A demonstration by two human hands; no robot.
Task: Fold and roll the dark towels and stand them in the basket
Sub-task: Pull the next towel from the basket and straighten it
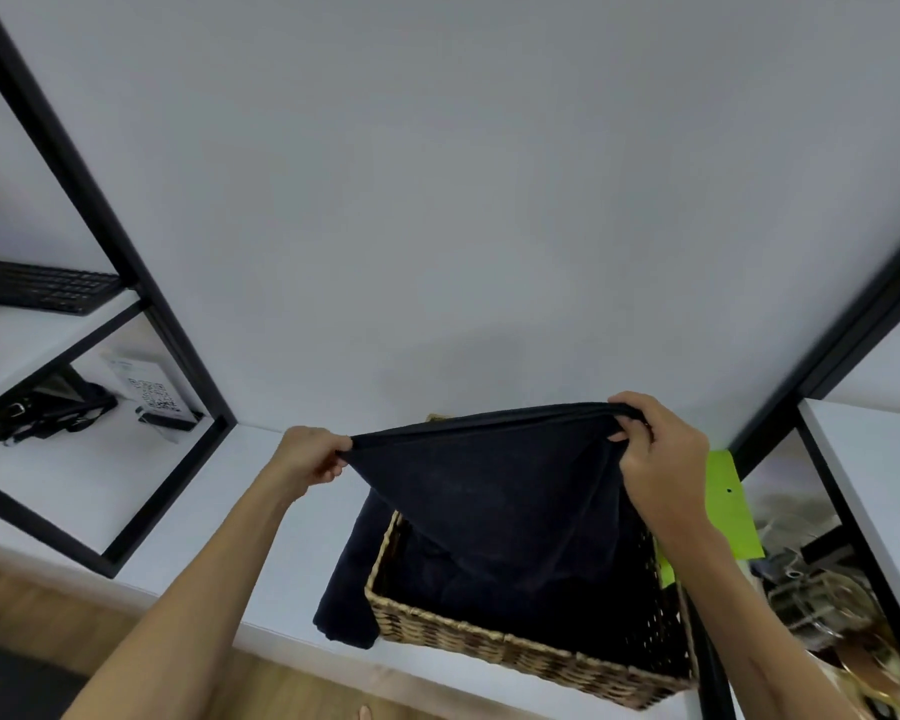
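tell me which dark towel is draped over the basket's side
The towel on the left, hanging over the wicker basket rim onto the shelf. The other towel is held up by both hands.

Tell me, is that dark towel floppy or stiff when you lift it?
Probably floppy: the towel sags between the left hand and right hand pinching its top edge. It likely feels light, held by fingertips alone. It probably won't stand in the basket unrolled.

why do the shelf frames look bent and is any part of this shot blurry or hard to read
Head view: the wide-angle lens bows the black shelf frame near the edges; the lower right corner clutter is smeared; the dark towel held by the left hand and right hand shows almost no fold detail against the wicker basket; a soft shadow falls on the wall.
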